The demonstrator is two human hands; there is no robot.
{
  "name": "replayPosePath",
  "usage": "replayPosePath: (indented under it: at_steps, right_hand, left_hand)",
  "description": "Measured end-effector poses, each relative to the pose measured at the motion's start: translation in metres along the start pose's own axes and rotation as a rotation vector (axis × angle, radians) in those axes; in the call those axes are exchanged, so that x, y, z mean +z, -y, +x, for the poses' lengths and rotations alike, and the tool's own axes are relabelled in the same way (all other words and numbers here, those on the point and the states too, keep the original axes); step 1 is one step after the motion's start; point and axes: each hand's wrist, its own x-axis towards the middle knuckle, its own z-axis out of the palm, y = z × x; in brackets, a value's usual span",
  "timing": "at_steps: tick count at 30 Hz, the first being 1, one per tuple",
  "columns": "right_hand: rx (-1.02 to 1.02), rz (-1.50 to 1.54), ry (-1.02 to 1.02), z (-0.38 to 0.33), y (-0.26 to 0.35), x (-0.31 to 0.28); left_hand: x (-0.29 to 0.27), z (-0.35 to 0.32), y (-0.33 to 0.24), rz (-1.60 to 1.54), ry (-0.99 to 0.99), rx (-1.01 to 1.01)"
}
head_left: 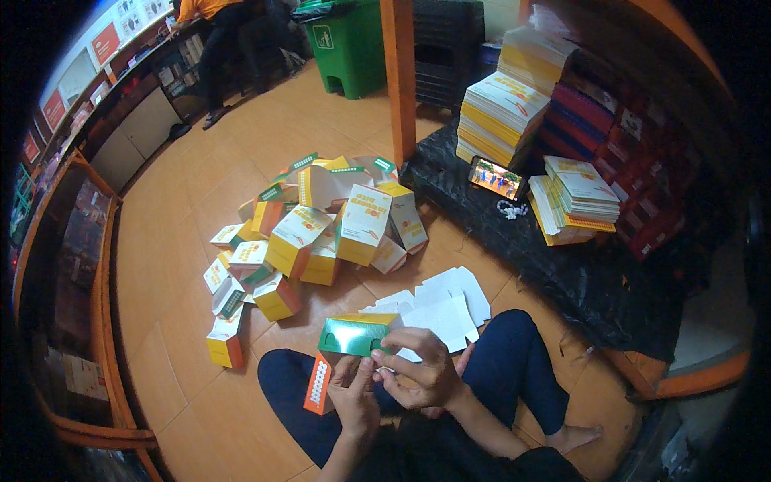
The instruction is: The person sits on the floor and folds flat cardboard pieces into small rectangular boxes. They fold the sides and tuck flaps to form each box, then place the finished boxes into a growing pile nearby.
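Note:
Above my lap is a partly folded carton (353,336) with a green panel, a yellow edge and an orange-red flap hanging to the left. My left hand (353,395) pinches its near edge from below. The fingers of my right hand (419,365) are bent and closed at the green panel's right end, by a small cut-out. White flat carton blanks (443,312) lie just beyond my right hand, on the floor by my crossed legs. My fingers hide the carton's near side.
Ahead to the left lies a heap of folded cartons (293,241). On a black-covered platform (450,173) at right are stacks of flat cartons (502,108), a phone (495,178) showing a picture and red bundles (638,189). A green bin (345,52) and another person (217,48) are farther back.

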Motion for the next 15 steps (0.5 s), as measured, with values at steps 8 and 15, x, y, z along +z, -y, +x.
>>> replayPosePath:
  at_steps: [8,15]
  right_hand:
    - [0.135,0.281,0.073,0.004,-0.003,-0.015]
    - [0.806,0.601,0.27,0.015,-0.033,-0.046]
  left_hand:
    - [0.007,0.001,0.0,0.013,0.027,0.105]
    - [-0.051,0.022,-0.011,0.674,0.621,0.36]
